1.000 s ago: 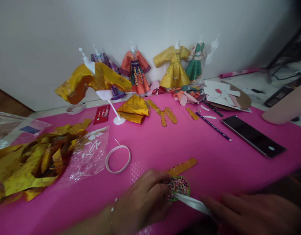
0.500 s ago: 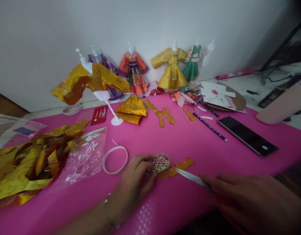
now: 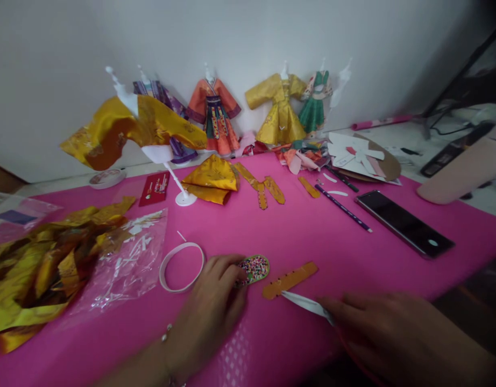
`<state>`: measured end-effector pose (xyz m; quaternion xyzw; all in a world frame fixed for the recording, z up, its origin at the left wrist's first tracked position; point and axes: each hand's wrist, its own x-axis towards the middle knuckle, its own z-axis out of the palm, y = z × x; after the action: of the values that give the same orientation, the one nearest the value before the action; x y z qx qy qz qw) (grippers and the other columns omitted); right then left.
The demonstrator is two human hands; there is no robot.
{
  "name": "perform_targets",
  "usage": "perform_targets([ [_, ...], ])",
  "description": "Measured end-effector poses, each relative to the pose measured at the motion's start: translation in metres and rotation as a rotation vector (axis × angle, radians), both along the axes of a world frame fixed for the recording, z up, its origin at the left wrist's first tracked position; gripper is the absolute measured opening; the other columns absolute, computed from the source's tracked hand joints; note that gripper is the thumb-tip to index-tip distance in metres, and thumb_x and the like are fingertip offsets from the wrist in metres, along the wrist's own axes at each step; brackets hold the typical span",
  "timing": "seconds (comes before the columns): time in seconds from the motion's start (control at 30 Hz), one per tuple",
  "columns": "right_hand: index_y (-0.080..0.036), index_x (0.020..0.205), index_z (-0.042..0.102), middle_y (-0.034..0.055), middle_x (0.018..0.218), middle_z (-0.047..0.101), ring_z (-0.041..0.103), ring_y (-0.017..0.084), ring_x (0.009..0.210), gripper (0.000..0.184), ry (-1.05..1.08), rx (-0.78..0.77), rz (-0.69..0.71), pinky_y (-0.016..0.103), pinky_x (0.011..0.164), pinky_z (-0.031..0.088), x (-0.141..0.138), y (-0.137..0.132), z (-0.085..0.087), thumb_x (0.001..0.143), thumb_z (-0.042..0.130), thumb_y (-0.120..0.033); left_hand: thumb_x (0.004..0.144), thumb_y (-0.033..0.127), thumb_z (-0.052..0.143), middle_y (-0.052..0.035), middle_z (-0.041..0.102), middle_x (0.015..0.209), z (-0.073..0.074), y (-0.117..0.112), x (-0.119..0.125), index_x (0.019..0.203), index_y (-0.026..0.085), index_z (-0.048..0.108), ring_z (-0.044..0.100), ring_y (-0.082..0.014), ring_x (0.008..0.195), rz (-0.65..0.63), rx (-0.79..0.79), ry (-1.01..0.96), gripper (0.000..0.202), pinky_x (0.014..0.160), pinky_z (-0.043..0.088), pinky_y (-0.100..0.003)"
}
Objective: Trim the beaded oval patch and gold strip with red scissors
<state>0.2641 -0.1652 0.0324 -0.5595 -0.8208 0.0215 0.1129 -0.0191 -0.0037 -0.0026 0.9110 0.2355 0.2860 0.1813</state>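
My left hand (image 3: 215,293) has its fingers curled over the left end of a small oval case (image 3: 256,269) with a green rim and a multicoloured, bead-like speckled top. My right hand (image 3: 377,328) is closed around red-handled scissors (image 3: 308,303). The blades look shut, their tip at the lower edge of an ochre fabric strip (image 3: 291,278). That strip lies flat, with a rounded left end and small dark marks along its edge. A gap separates the case from the strip. A white ring-shaped roll of tape (image 3: 162,274) lies left of my left hand.
Golden fabric scraps (image 3: 50,263) and a clear bag (image 3: 129,269) fill the left side. A stand draped in golden cloth (image 3: 151,121) rises behind. Small dressed forms (image 3: 281,110) line the wall. A phone (image 3: 405,223) and pencil (image 3: 342,207) lie at right.
My left hand has drawn the oval case left, off the end of the ochre strip. The scissor tip has shifted down and left along the strip. The whole view has turned slightly.
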Motion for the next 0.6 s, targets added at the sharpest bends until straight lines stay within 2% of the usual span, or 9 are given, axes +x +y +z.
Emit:
perform_targets([
  [0.13,-0.028,0.098,0.065,-0.0074,0.074,0.072,0.067,0.014,0.049,0.031,0.028,0.051,0.009,0.038,0.045,0.034,-0.003,0.002,0.000,0.085,0.051,-0.004,0.107,0.009,0.052,-0.0105,0.071,0.128,0.000,0.000,-0.001,0.110,0.025,0.059,0.071,-0.0266,0.115,-0.003,0.005,0.035,0.017,0.092,0.063,-0.044],
  [0.27,-0.028,0.095,0.062,-0.0070,0.077,0.075,0.069,0.014,0.049,0.028,-0.013,0.092,0.014,0.038,0.044,0.037,-0.002,0.002,-0.003,0.085,0.050,-0.006,0.107,0.010,0.052,-0.0148,0.070,0.136,0.008,-0.003,-0.002,0.116,0.023,0.060,0.070,-0.0309,0.121,-0.008,0.105,0.071,0.018,0.095,0.063,-0.051],
  [0.37,-0.028,0.101,0.062,-0.0069,0.078,0.076,0.070,0.014,0.051,0.030,-0.058,0.111,0.027,0.036,0.044,0.040,0.000,0.001,-0.005,0.087,0.046,-0.007,0.107,0.009,0.052,-0.0148,0.074,0.132,0.016,-0.010,0.000,0.123,0.020,0.062,0.071,-0.0304,0.120,-0.144,0.157,0.081,0.022,0.097,0.063,-0.048],
  [0.47,-0.027,0.107,0.062,-0.0074,0.079,0.076,0.071,0.013,0.053,0.033,-0.087,0.086,0.038,0.035,0.045,0.043,0.002,0.000,-0.007,0.087,0.047,-0.006,0.108,0.007,0.052,-0.0113,0.080,0.117,0.019,-0.017,0.004,0.113,0.019,0.064,0.074,-0.0271,0.108,-0.297,0.168,0.076,0.018,0.095,0.064,-0.043],
  [0.6,-0.027,0.109,0.063,-0.0059,0.085,0.079,0.073,0.014,0.057,0.033,-0.084,0.045,0.035,0.036,0.046,0.043,0.003,-0.002,-0.011,0.085,0.051,-0.007,0.112,0.012,0.052,-0.0108,0.082,0.115,0.016,-0.021,0.008,0.109,0.019,0.068,0.077,-0.0278,0.101,-0.335,0.202,0.140,0.018,0.091,0.065,-0.045],
])
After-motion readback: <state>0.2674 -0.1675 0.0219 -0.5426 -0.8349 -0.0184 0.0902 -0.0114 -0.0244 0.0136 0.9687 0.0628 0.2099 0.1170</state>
